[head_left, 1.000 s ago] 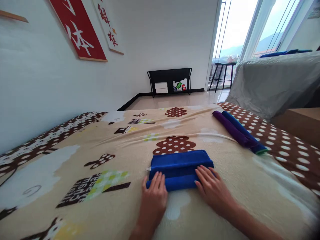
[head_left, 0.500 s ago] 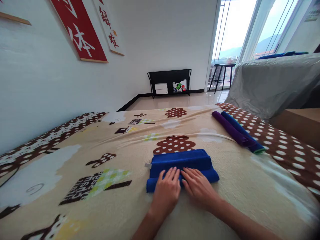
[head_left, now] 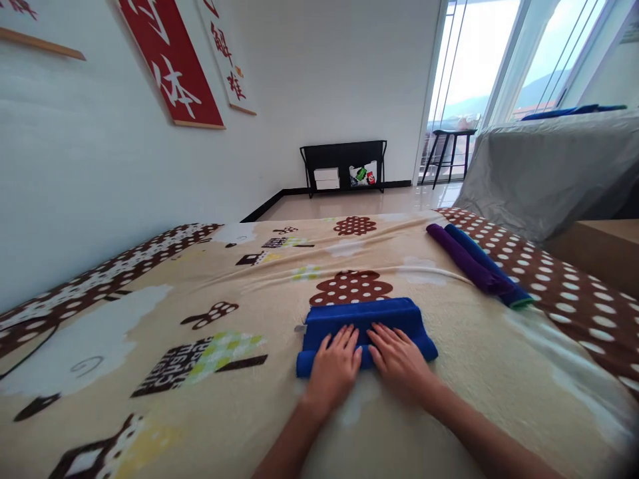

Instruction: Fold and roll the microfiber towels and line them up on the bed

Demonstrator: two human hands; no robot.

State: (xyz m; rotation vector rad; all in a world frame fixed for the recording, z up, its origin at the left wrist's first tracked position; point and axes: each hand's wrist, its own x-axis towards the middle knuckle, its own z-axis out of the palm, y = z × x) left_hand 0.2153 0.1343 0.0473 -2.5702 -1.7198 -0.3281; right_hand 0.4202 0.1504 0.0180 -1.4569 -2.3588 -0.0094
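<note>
Resting extended fingers on the blue cloth (head_left: 367, 313), the left hand (head_left: 335, 372) and right hand (head_left: 403, 360) each show an unclenched grip. The cloth lies near centre on the patterned blanket (head_left: 224, 412), its near roll partly hidden beneath them.

Pretty sure we're in a home: cartoon-print blanket (head_left: 277, 316) spread out wide, red scroll (head_left: 174, 70) with brush lettering on the white wall (head_left: 344, 73), black rack (head_left: 344, 156), stool (head_left: 454, 133) by tall windows (head_left: 476, 60) (hills (head_left: 536, 94) out there, nice), and greyish sheeting (head_left: 544, 159) draped over something on our right.
</note>
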